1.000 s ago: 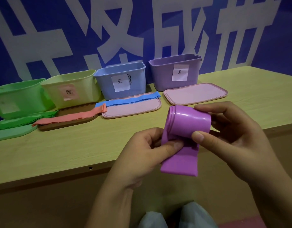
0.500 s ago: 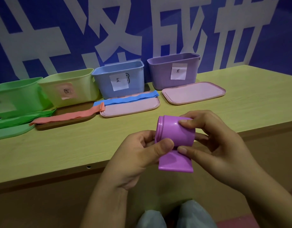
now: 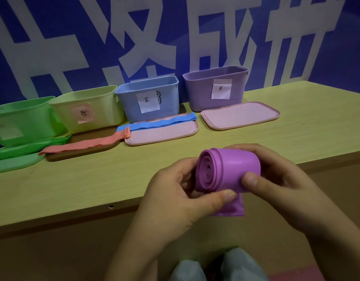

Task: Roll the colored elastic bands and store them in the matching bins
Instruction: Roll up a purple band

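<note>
At the nine o'clock edge of the table (image 3: 53,191) sits the green bin (image 3: 23,118), a green lid (image 3: 14,164) lying in front of it with a flat green band (image 3: 33,146) draped over it. Next along, toward ten o'clock, is the yellow bin (image 3: 88,108) with a pinkish label, and in front of it a brown lid (image 3: 81,153) carrying a flat orange band (image 3: 88,143). Near eleven o'clock stands the blue bin (image 3: 148,98) with a white paper label; the pink lid (image 3: 161,134) in front of it holds a flat blue band (image 3: 159,123) along its far edge. Around twelve to one o'clock is the purple bin (image 3: 215,88), also labelled, with a second pink lid (image 3: 240,115) lying bare just before it.

Closer in, at about five o'clock and over the table's near edge, the left hand (image 3: 175,199) curls around the left end of the purple band (image 3: 229,171), its thumb pressed across the underside. The band is wound into a thick roll, the spiral end facing left, with a short loose tail hanging below at six o'clock. The right hand (image 3: 282,183) grips the roll's right end, fingers wrapped over the top and thumb pressing the front face. Both hands hold the roll well apart from the purple bin. Pale trouser knees (image 3: 215,266) show at the bottom edge
</note>
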A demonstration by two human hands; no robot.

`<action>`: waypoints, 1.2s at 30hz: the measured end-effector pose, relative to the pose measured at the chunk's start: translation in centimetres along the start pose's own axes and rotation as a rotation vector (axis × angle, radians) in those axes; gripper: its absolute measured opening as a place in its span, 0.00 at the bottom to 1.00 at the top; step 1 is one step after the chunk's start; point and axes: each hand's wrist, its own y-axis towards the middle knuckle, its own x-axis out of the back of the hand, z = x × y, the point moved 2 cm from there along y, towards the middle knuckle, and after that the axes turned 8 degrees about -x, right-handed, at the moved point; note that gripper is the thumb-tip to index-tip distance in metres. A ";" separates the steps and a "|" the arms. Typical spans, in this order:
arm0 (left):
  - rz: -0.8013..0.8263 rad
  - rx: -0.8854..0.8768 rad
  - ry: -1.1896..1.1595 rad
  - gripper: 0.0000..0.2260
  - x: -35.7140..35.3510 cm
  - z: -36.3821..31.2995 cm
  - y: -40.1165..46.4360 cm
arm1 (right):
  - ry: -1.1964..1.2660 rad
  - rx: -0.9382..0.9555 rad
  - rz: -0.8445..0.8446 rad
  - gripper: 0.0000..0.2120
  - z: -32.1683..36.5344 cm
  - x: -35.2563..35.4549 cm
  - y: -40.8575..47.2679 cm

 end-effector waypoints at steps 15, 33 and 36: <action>0.096 -0.016 0.055 0.31 0.2 1.0 0.3 | -0.109 0.094 -0.061 0.23 0.1 -0.3 0.1; 0.096 0.007 -0.197 0.28 -0.3 1.2 1.2 | -0.632 0.500 -0.093 0.16 -0.7 -0.3 0.1; 0.016 0.016 -0.234 0.27 -0.5 1.5 1.0 | -0.602 0.486 -0.082 0.20 -1.2 -0.3 0.4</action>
